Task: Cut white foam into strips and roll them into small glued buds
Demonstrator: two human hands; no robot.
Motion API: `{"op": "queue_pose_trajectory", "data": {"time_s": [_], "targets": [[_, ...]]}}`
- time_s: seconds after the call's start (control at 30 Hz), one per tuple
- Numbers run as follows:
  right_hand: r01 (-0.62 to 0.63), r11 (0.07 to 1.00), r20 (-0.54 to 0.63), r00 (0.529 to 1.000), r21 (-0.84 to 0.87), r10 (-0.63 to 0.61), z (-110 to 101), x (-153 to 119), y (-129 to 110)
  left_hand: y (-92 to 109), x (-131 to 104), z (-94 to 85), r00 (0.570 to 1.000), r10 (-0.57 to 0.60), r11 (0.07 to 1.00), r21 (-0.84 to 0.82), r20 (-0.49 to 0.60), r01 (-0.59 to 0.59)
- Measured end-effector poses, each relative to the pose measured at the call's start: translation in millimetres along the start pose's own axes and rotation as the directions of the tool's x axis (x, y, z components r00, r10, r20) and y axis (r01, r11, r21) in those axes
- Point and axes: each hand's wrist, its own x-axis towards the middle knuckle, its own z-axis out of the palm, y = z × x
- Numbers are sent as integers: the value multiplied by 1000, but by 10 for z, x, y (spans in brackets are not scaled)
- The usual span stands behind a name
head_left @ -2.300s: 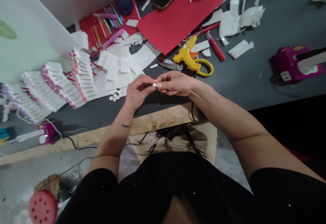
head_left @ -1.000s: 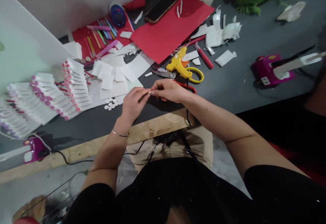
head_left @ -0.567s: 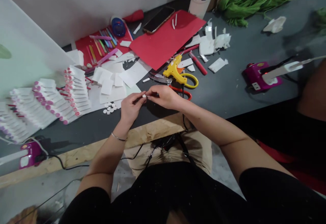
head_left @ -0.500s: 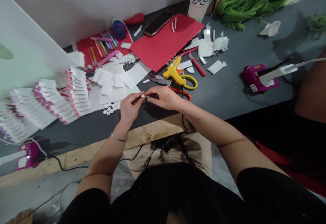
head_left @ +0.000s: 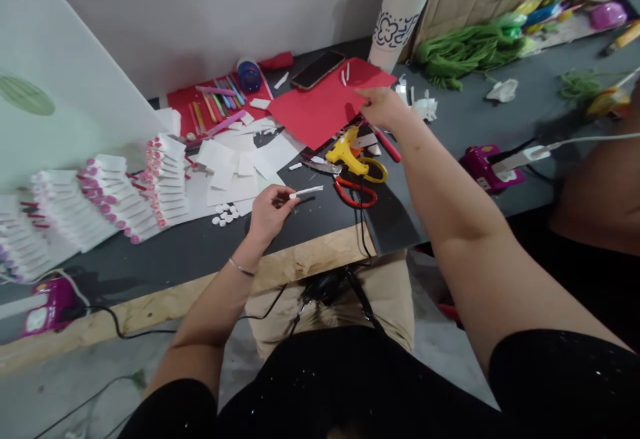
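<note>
My left hand [head_left: 273,211] is closed in a pinch on a thin white rolled stick [head_left: 311,191], which points right and has a small white round piece at the pinched end. My right hand [head_left: 384,107] reaches over the right edge of a red sheet [head_left: 315,109], index finger stretched out and the others bent beneath it. Nothing shows in its fingers. Two short white strips [head_left: 345,74] lie on the sheet just beyond it. Beside my left wrist is a small heap of white round pieces [head_left: 226,214].
Near the middle lie a yellow glue gun [head_left: 345,151] and red-handled scissors [head_left: 356,192]. White paper pieces [head_left: 223,169] and rows of white sticks with pink tips [head_left: 107,199] spread leftward. A phone [head_left: 318,70] and patterned cup [head_left: 397,22] stand behind; a purple power socket [head_left: 487,169] sits right.
My right hand has left my left hand and moved up and right to the red sheet. The white stick in my left hand now shows clearly. The view has shifted slightly.
</note>
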Motion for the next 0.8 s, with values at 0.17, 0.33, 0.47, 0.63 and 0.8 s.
{"op": "queue_pose_trajectory", "data": {"time_s": [0.17, 0.33, 0.47, 0.63, 0.8], "targets": [[-129, 991, -134, 984, -45, 122, -97, 22, 48, -22, 1, 5, 999, 42, 999, -26, -1, -42], [-212, 977, -112, 972, -20, 209, -131, 68, 186, -14, -10, 20, 993, 112, 994, -9, 20, -112], [-251, 965, -134, 956, 80, 259, -73, 165, 134, -35, 5, 15, 995, 95, 995, -18, 3, -95], [-279, 937, -85, 950, 209, 301, 7, 280, 95, -49, 9, 35, 994, 104, 995, 4, 28, -104], [-201, 843, -81, 958, 498, 276, 43, 379, 31, -69, 1, 60, 988, 149, 987, 50, 48, -151]]}}
